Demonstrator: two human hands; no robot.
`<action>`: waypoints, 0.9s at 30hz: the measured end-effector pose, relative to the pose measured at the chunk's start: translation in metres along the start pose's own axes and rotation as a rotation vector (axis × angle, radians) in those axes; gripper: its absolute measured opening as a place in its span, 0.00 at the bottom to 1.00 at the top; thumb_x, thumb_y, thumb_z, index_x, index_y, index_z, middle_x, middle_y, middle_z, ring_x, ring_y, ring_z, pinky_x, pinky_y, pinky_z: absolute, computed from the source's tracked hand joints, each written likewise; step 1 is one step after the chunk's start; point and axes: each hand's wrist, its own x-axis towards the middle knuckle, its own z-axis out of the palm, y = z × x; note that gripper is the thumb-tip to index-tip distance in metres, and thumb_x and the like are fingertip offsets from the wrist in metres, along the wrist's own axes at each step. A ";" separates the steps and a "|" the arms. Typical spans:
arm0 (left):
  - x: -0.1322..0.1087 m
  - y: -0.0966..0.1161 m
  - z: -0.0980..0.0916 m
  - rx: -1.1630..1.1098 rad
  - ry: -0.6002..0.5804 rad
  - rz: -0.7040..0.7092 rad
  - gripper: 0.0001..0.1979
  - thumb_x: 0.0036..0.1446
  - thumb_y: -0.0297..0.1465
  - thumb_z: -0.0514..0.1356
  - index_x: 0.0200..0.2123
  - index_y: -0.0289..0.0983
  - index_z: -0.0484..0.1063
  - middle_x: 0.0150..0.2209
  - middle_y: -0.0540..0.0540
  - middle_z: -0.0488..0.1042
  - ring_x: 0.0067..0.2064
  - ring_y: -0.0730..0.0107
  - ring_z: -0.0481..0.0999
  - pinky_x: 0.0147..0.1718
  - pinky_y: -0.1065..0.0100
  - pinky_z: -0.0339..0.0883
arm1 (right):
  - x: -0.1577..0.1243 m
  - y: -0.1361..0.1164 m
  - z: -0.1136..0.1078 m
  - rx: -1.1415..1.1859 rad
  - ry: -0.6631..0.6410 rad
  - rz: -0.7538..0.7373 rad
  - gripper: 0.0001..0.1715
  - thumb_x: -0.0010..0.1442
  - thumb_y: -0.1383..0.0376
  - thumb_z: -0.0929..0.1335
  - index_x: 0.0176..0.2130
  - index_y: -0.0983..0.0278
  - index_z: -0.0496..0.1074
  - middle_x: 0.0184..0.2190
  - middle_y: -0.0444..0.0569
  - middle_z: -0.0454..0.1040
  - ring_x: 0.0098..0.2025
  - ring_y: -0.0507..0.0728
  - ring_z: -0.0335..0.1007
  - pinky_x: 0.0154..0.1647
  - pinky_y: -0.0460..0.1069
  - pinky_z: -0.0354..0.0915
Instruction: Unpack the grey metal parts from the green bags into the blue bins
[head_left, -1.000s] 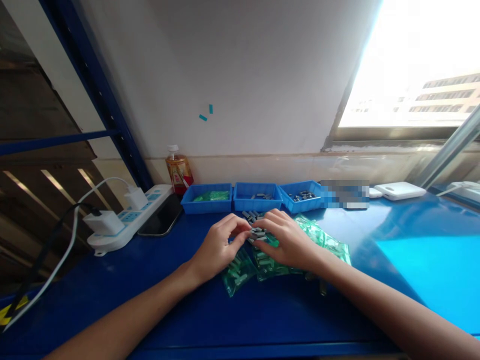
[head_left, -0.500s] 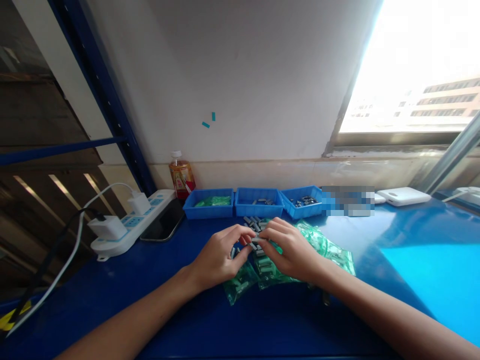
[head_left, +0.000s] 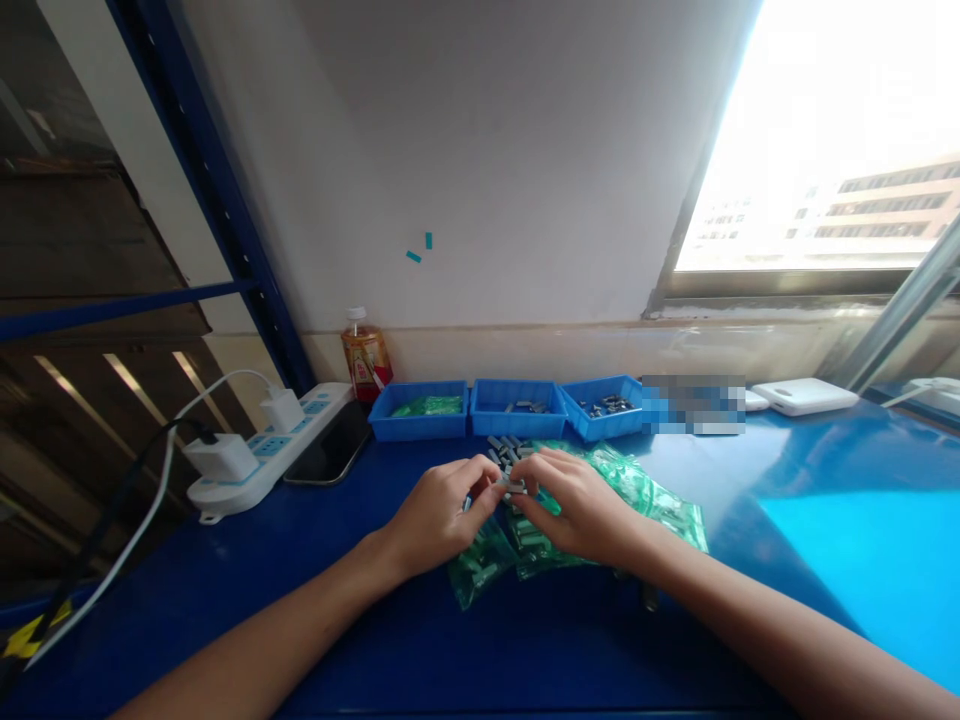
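Between the left hand at nine o'clock and the right hand at three, a small metal piece is held at the dial's centre, apparently so that it can be reached from both sides. It is pinched, with almost no gap, by the right thumb and forefinger; the left ones are brought together at its nine o'clock end, though whether it is gripped there too cannot be told. Loose metal pieces are strewn at twelve o'clock, and green bags are spread at seven and three. Beyond, blue trays are lined up from ten to two, presumably so that small parts are within reach.
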 end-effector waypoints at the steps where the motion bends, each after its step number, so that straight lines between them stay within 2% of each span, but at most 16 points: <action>1: 0.000 -0.001 0.000 -0.005 -0.016 0.001 0.12 0.64 0.37 0.50 0.35 0.37 0.68 0.31 0.49 0.73 0.33 0.70 0.72 0.34 0.70 0.63 | 0.000 0.000 0.001 -0.010 0.000 -0.004 0.04 0.62 0.65 0.64 0.40 0.62 0.66 0.30 0.46 0.73 0.32 0.54 0.67 0.35 0.48 0.61; 5: -0.001 -0.003 0.003 -0.023 -0.025 -0.002 0.10 0.62 0.37 0.52 0.43 0.39 0.68 0.31 0.50 0.73 0.33 0.70 0.73 0.34 0.71 0.64 | 0.000 0.001 0.002 -0.045 -0.003 -0.001 0.06 0.64 0.63 0.63 0.38 0.63 0.67 0.29 0.47 0.72 0.31 0.54 0.66 0.34 0.49 0.60; 8: -0.002 -0.004 0.005 -0.021 -0.001 0.018 0.13 0.59 0.36 0.57 0.47 0.39 0.66 0.32 0.50 0.73 0.33 0.71 0.74 0.34 0.71 0.65 | 0.000 0.001 0.003 -0.059 -0.015 0.007 0.10 0.65 0.63 0.61 0.34 0.63 0.68 0.26 0.47 0.71 0.30 0.54 0.65 0.33 0.49 0.59; 13: -0.002 -0.002 0.005 0.016 0.014 0.025 0.09 0.61 0.36 0.55 0.41 0.38 0.68 0.31 0.50 0.74 0.33 0.71 0.73 0.34 0.71 0.64 | 0.000 0.001 0.003 -0.014 -0.045 0.020 0.12 0.66 0.62 0.60 0.32 0.63 0.67 0.26 0.46 0.70 0.29 0.53 0.64 0.32 0.48 0.59; 16: -0.002 -0.002 0.004 0.012 0.006 0.003 0.10 0.63 0.37 0.53 0.41 0.38 0.68 0.32 0.49 0.74 0.34 0.70 0.73 0.35 0.71 0.63 | 0.000 0.000 0.003 0.032 -0.010 0.042 0.06 0.64 0.62 0.63 0.37 0.63 0.66 0.29 0.46 0.71 0.31 0.54 0.67 0.33 0.48 0.61; 19: -0.001 -0.002 0.003 0.002 -0.015 0.004 0.11 0.65 0.36 0.50 0.39 0.38 0.69 0.34 0.48 0.74 0.36 0.69 0.73 0.36 0.70 0.63 | -0.001 0.001 0.004 0.055 0.011 0.051 0.07 0.61 0.64 0.65 0.41 0.62 0.65 0.32 0.47 0.72 0.34 0.54 0.68 0.35 0.48 0.62; 24: 0.000 -0.003 0.001 0.049 -0.080 0.016 0.16 0.66 0.37 0.46 0.31 0.37 0.67 0.30 0.48 0.72 0.34 0.68 0.72 0.34 0.70 0.62 | -0.002 -0.001 0.005 0.033 -0.001 0.036 0.04 0.62 0.65 0.65 0.39 0.62 0.66 0.32 0.47 0.71 0.34 0.54 0.67 0.34 0.48 0.61; 27: -0.001 -0.002 0.000 0.030 -0.101 0.001 0.18 0.67 0.37 0.44 0.33 0.37 0.68 0.29 0.48 0.71 0.33 0.69 0.71 0.33 0.71 0.62 | -0.001 -0.004 0.005 0.064 0.006 0.087 0.05 0.63 0.63 0.63 0.38 0.62 0.67 0.32 0.48 0.69 0.34 0.54 0.67 0.33 0.48 0.61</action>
